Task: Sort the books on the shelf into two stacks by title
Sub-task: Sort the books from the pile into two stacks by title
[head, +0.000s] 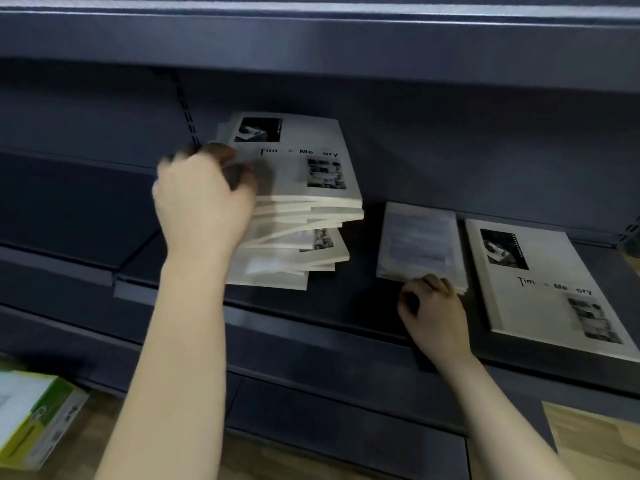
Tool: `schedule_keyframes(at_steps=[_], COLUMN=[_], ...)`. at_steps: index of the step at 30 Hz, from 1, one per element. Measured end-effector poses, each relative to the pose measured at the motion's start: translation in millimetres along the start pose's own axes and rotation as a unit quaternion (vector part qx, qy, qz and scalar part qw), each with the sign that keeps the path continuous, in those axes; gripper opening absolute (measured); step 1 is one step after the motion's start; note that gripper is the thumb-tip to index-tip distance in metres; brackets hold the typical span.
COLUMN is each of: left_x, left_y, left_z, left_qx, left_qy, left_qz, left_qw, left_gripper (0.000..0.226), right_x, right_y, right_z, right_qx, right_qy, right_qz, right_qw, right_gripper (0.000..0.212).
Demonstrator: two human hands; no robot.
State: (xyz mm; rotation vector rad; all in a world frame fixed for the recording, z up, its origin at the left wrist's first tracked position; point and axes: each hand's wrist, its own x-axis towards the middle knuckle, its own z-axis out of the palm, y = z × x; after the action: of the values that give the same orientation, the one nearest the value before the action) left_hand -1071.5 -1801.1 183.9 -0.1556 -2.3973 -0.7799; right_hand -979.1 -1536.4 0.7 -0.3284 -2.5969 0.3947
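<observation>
A messy pile of several pale books stands on the dark shelf, topped by a "Time & Memory" cover. My left hand curls over the pile's left side, fingers on the top cover's left edge. To the right lies a thin stack with a blurry bluish cover. My right hand rests at that stack's near edge, fingers bent against it. Further right lies another "Time & Memory" book, flat and apart from both hands.
An upper shelf overhangs the books closely. A slotted upright runs behind the pile. A green and white box sits at lower left over a wooden floor. A wooden board shows at lower right.
</observation>
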Motion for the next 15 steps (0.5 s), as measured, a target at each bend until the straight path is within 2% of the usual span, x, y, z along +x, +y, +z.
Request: schedule_keyframes(at_steps=[2, 8, 10, 15], left_x=[3, 10, 13, 16], left_y=[-8, -20, -22, -14], left_z=[2, 4, 5, 3], left_qx=[0.057, 0.047, 0.032, 0.032], left_qy=[-0.042, -0.081, -0.087, -0.073], left_qz=[-0.032, -0.114, -0.118, -0.108], left_qw=[0.997, 0.989, 0.989, 0.991], left_gripper=[0.040, 0.087, 0.088, 0.071], right_x=[-1, -2, -3, -3], right_y=[0, 2, 2, 2], right_z=[0, 0, 0, -1], right_qx=[0.005, 0.006, 0.006, 0.010], right_qy=[0.005, 0.006, 0.006, 0.007], right_qz=[0.003, 0.009, 0.012, 0.017], right_qw=[1.000, 1.000, 1.000, 1.000], right_gripper=[0.006, 0.007, 0.007, 0.007])
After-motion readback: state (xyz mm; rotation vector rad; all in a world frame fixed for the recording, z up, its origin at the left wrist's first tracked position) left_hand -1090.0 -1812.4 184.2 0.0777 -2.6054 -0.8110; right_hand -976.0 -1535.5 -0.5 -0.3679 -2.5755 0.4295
